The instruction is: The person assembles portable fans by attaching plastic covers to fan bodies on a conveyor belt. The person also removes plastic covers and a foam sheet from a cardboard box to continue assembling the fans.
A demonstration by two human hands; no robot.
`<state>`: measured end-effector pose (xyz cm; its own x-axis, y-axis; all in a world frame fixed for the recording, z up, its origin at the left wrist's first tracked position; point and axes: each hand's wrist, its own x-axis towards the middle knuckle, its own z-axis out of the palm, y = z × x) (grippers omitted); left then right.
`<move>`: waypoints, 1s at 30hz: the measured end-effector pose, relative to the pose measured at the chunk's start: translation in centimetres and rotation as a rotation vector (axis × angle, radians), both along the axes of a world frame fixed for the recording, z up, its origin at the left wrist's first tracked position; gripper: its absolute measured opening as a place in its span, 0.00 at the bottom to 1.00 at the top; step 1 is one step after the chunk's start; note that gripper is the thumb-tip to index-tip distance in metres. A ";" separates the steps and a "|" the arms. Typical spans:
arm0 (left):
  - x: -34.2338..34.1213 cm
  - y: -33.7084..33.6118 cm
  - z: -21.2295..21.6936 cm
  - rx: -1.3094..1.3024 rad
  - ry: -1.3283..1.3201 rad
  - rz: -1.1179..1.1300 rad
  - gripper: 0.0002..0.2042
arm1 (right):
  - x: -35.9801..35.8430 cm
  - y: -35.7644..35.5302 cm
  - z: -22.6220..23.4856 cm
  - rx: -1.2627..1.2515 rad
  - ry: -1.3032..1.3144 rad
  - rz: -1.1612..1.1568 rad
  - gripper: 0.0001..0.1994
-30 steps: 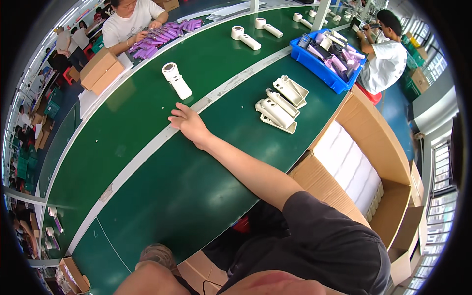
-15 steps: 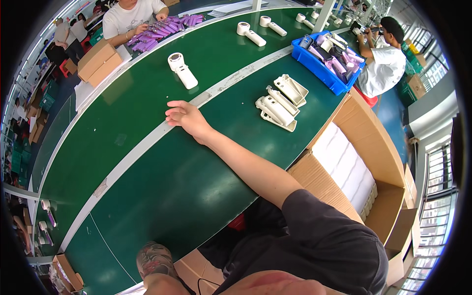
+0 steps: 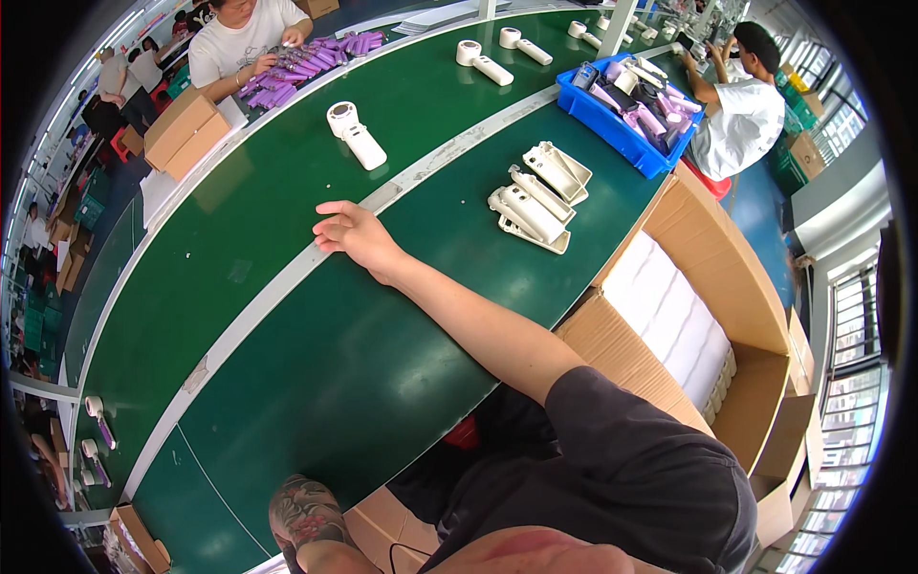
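Your right hand (image 3: 361, 239) has open, empty fingers (image 3: 335, 208), your left hand is out of sight, and the white plastic round-headed gadget (image 3: 364, 147) lies beyond, not picked up yet, on the smooth green counter (image 3: 258, 196).

Compared with one second ago, the nearest white gadget (image 3: 365, 148) is farther to the right on the green tabletop (image 3: 220, 239), so its gap from the right hand (image 3: 354, 237) is wider. This hand is slightly more to the left along the pale strip (image 3: 442, 158). Two farther white gadgets (image 3: 492, 71) also are nearer to the blue bin (image 3: 612, 142). The left forearm (image 3: 308, 517) shows more fully.
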<state>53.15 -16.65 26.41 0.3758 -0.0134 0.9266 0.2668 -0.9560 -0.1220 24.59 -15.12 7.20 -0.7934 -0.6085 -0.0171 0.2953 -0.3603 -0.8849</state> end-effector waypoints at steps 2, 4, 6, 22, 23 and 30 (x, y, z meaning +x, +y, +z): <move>0.1 -0.2 0.0 0.008 0.004 0.041 0.24 | 0.2 0.0 0.2 0.009 -0.001 0.003 0.18; 0.3 -0.4 0.0 0.017 0.008 0.082 0.24 | 0.3 0.1 0.4 0.017 -0.004 0.004 0.18; 0.1 -0.7 0.0 0.026 0.011 0.120 0.25 | 0.0 0.3 0.3 0.017 -0.006 0.006 0.18; -8.0 -1.4 -0.4 0.149 -1.011 1.645 0.03 | -0.4 1.4 0.6 0.018 0.003 0.026 0.18; -7.5 -1.8 -0.6 -0.121 -0.923 1.669 0.07 | 0.0 0.3 0.5 0.016 -0.002 0.073 0.17; -6.8 0.1 -0.4 -0.325 -0.995 1.833 0.10 | -0.9 0.5 0.0 0.075 0.085 0.095 0.15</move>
<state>46.36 -16.59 26.06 -0.7335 -0.1280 0.6675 0.5535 0.4576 0.6959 23.64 -14.64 7.20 -0.7331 -0.6801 -0.0004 0.2474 -0.2661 -0.9317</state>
